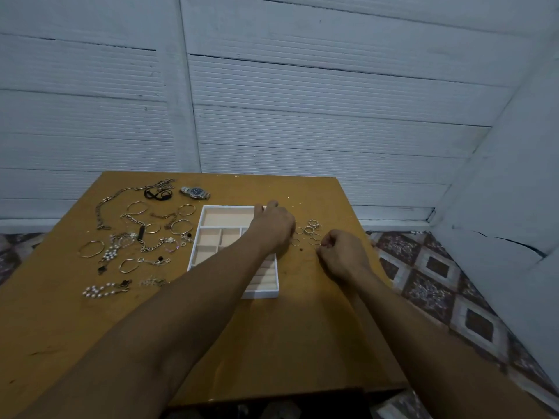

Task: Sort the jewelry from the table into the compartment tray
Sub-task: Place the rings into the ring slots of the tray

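Rings (309,230) lie loose on table (302,334), just right of tray (260,294). Light, thin, slippery: I'd pinch each across its band. My right hand (343,257) curls at cluster's edge, grip unclear; left hand (273,229) over tray rim, fingers hidden.

White tray (261,294) between jewelry (136,237) and rings (311,229)

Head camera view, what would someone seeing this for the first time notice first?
Two bare forearms reach across the wooden table: the left hand lies over the right side of the white compartment tray, and the right hand curls beside a cluster of small rings just right of it. Left of the tray sprawls a jumble of chains, bangles and pearl pieces, with a wristwatch beyond the tray's far left corner.
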